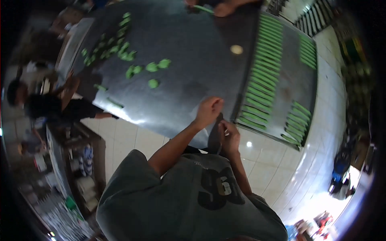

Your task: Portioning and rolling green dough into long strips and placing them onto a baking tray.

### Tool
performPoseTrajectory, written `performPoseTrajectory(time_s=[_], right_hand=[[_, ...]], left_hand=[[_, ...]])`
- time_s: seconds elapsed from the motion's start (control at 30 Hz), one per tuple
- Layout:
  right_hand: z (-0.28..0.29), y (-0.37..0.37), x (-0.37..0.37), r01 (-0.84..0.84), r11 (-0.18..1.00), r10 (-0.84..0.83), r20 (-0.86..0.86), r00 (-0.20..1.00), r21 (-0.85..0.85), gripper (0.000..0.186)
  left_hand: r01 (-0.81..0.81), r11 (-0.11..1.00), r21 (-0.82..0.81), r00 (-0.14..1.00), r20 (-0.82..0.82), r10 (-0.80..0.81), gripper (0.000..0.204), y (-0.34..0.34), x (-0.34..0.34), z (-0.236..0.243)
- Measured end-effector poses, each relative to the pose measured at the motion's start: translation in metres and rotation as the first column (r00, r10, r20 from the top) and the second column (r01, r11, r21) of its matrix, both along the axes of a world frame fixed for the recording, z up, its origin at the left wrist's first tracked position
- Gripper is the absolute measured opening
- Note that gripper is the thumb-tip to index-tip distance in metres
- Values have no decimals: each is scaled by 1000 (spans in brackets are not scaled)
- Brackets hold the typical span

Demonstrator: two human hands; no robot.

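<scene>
My left hand [210, 110] is above the near edge of the dark metal table [193, 72], its fingers curled in. Close by on the right, my right hand [230, 137] has its fingers bent together beside the table corner. Whatever either hand may hold is hidden. Next to them on the right, a dark tray [287, 84] bears a long column of green dough strips [263, 72], with shorter groups along its far side. Several green dough lumps [153, 83] lie on the table to the left.
A small cream-coloured round piece [236, 49] sits near the tray. At the far edge, another person's hands [223, 9] hold a green dough strip [204, 9]. A person in black [44, 104] is at the left, near a wooden shelf unit [74, 160]. White tiled floor [261, 154] surrounds the table.
</scene>
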State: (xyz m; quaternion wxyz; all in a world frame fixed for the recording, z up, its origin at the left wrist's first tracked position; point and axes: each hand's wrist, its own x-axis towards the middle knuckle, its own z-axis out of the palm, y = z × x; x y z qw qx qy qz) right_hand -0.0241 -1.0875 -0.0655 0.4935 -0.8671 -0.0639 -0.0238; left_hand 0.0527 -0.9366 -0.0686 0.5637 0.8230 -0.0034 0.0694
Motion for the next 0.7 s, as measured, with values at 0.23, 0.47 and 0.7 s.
performPoseTrajectory(time_s=[0.23, 0.47, 0.7], right_hand=[[-41, 208, -20, -517, 762, 549, -33, 835, -391, 19], [-45, 420, 8, -580, 774, 620, 115, 776, -254, 37], [-41, 494, 4, -601, 788, 610, 31, 792, -133, 26]], left_hand=[[-508, 580, 637, 819, 148, 555, 18, 307, -133, -65], [-609, 709, 356, 760, 6, 649, 24, 414, -172, -45], [-870, 477, -120, 491, -279, 825, 28, 406, -188, -54]])
